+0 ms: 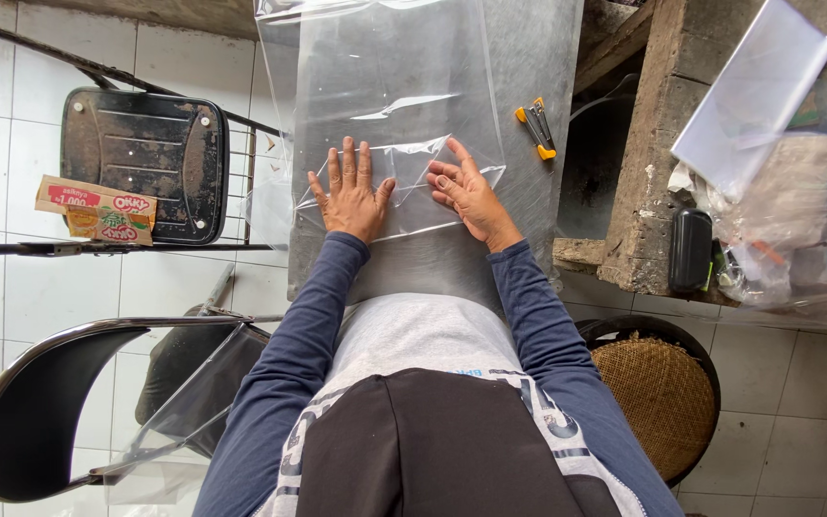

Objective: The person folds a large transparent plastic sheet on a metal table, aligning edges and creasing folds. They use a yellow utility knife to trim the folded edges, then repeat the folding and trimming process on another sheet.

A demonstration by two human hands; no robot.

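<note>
While both hands lie open and flat, left hand [351,194] and right hand [466,194] press a clear plastic bag [404,182] near the worktop [528,57] front edge; yellow-handled tool [537,127], perhaps a stapler, rests toward the right edge.

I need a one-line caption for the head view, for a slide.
Both hands, left and right, press a clear plastic sheet flat.
</note>
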